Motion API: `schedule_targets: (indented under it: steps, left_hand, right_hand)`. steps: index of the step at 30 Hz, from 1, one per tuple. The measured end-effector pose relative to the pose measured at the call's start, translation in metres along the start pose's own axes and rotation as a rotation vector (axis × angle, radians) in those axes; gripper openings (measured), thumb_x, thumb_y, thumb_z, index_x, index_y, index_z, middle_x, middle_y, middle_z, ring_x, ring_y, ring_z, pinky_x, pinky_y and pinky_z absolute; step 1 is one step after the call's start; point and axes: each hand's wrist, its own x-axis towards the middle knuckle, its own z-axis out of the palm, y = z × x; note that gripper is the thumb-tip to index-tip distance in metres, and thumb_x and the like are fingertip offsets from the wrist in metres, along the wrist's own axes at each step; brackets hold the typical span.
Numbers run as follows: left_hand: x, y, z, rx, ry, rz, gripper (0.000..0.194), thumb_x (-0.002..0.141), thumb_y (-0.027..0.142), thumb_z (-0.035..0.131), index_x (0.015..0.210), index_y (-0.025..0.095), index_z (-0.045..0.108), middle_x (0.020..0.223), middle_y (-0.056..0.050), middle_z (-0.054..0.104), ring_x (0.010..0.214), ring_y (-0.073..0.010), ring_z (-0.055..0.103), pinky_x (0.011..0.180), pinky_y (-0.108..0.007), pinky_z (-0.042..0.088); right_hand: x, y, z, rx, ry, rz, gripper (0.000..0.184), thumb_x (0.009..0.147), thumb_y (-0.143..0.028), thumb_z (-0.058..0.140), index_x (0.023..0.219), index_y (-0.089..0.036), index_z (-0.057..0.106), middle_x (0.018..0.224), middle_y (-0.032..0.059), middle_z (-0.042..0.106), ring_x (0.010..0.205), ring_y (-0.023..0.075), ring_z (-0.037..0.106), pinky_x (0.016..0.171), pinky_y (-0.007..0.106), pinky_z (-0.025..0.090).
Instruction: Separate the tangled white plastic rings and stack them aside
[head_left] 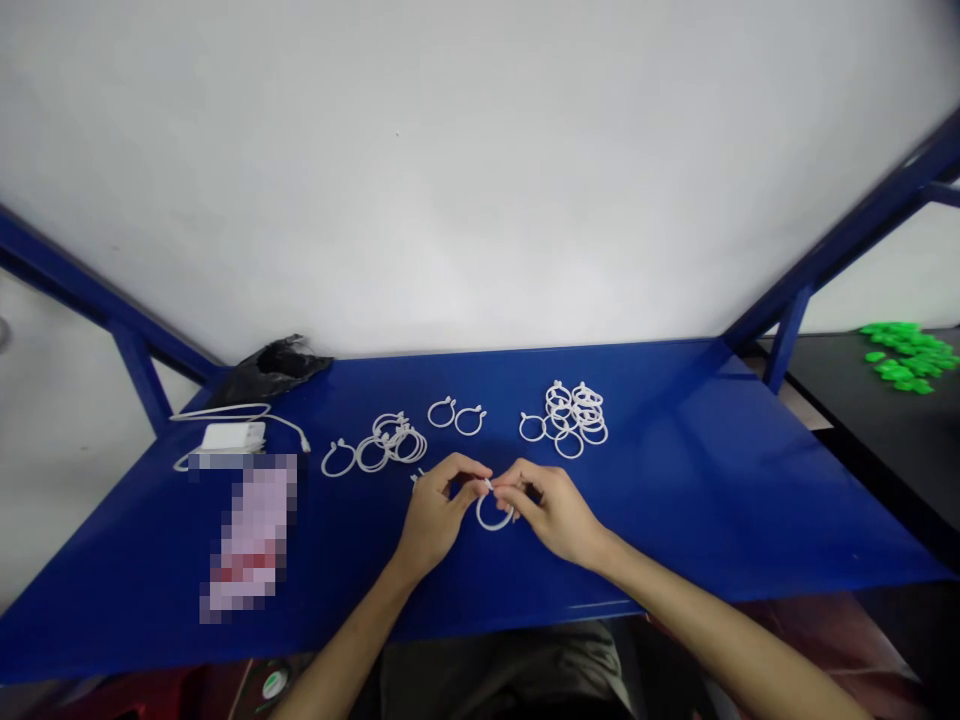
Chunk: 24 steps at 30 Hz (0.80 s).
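Between my hands, near the front middle of the table, is a white ring [491, 527] with small knobs at its ends. My left hand [439, 505] pinches its top from the left. My right hand [553, 508] pinches the same spot from the right, so the fingertips hide the joint. Left of my hands lies a group of similar white rings [373, 455], some with a visible gap between their knobs. Two more rings [470, 421] lie beyond my left hand. Another ring end [415, 479] shows partly behind it. To the right is a heap of white rings [568, 444].
The blue table [675, 480] has a blue frame and a white wall behind it. At the left are a black plastic bag [274, 372], a white charger [231, 437] with a cable, and a blurred-out pinkish item [255, 530]. Green pieces [911, 355] lie on a dark surface at right.
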Motion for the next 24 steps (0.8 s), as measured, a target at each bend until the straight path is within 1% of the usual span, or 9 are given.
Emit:
schedule_targets:
  steps: [5,9,12,14,17,19,21,22,24]
  left_hand:
    - [-0.016,0.005,0.003,-0.012,-0.061,0.029,0.013,0.088,0.030,0.064,0.079,0.021,0.068,0.072,0.000,0.069,0.070,-0.0157,0.065,0.070,-0.027,0.050]
    - [-0.029,0.007,0.004,0.014,-0.066,0.102,0.011,0.088,0.022,0.059,0.079,0.022,0.066,0.071,0.002,0.068,0.067,-0.0143,0.065,0.069,-0.026,0.051]
    - [-0.034,0.008,0.009,0.058,0.044,0.117,0.011,0.089,0.024,0.059,0.082,0.022,0.067,0.077,0.000,0.071,0.072,-0.0154,0.068,0.070,-0.026,0.053]
    - [-0.039,0.007,0.014,0.088,0.141,0.072,0.014,0.091,0.030,0.058,0.089,0.022,0.069,0.085,-0.002,0.075,0.078,-0.0171,0.070,0.073,-0.028,0.054]
    - [-0.045,-0.002,0.017,0.124,0.159,0.019,0.023,0.095,0.037,0.054,0.104,0.024,0.070,0.099,-0.004,0.076,0.088,-0.0188,0.072,0.078,-0.030,0.055]
    - [-0.048,-0.011,0.010,0.238,0.157,0.072,0.028,0.097,0.038,0.050,0.112,0.024,0.069,0.107,-0.006,0.075,0.097,-0.0210,0.069,0.086,-0.034,0.054]
    - [-0.049,-0.021,-0.001,0.503,0.273,0.120,0.036,0.096,0.041,0.050,0.120,0.020,0.066,0.113,-0.011,0.071,0.105,-0.0273,0.064,0.094,-0.043,0.050]
    - [-0.048,-0.025,-0.008,0.664,0.341,0.088,0.041,0.094,0.045,0.052,0.122,0.016,0.065,0.114,-0.014,0.069,0.106,-0.0312,0.062,0.092,-0.048,0.048]
    - [-0.045,-0.031,-0.021,0.911,0.386,-0.005,0.044,0.093,0.046,0.054,0.119,0.012,0.065,0.111,-0.016,0.067,0.102,-0.0344,0.059,0.086,-0.049,0.048]
  right_hand:
    - [-0.029,-0.005,0.014,-0.181,0.077,-0.182,0.018,0.101,-0.027,0.051,0.092,-0.019,0.064,0.084,0.0044,0.069,0.075,0.0153,0.065,0.069,0.026,0.052]
    - [-0.039,-0.010,0.018,-0.309,0.058,-0.297,0.019,0.102,-0.021,0.046,0.094,-0.020,0.063,0.086,0.0057,0.068,0.075,0.0157,0.062,0.070,0.028,0.051]
    - [-0.037,-0.012,0.024,-0.399,0.096,-0.339,0.019,0.103,-0.020,0.044,0.096,-0.020,0.062,0.089,0.0062,0.069,0.078,0.0166,0.061,0.073,0.029,0.051]
    - [-0.034,-0.010,0.030,-0.464,0.146,-0.326,0.019,0.103,-0.020,0.044,0.098,-0.019,0.062,0.090,0.0067,0.068,0.080,0.0175,0.061,0.074,0.030,0.052]
    - [-0.030,-0.002,0.036,-0.526,0.177,-0.291,0.019,0.103,-0.020,0.044,0.099,-0.018,0.062,0.089,0.0068,0.067,0.082,0.0183,0.061,0.075,0.031,0.052]
    - [-0.024,0.005,0.028,-0.553,0.179,-0.280,0.019,0.103,-0.020,0.045,0.100,-0.018,0.063,0.091,0.0075,0.067,0.085,0.0189,0.061,0.077,0.032,0.053]
    - [-0.015,0.014,0.008,-0.597,0.215,-0.259,0.021,0.103,-0.021,0.045,0.103,-0.017,0.065,0.095,0.0091,0.067,0.088,0.0198,0.062,0.079,0.033,0.055]
    - [-0.008,0.018,-0.006,-0.621,0.261,-0.232,0.023,0.103,-0.021,0.044,0.105,-0.017,0.067,0.098,0.0099,0.067,0.088,0.0196,0.063,0.078,0.033,0.055]
    - [0.006,0.025,-0.034,-0.718,0.318,-0.189,0.025,0.102,-0.021,0.045,0.107,-0.017,0.069,0.097,0.0107,0.066,0.086,0.0202,0.063,0.077,0.035,0.056]
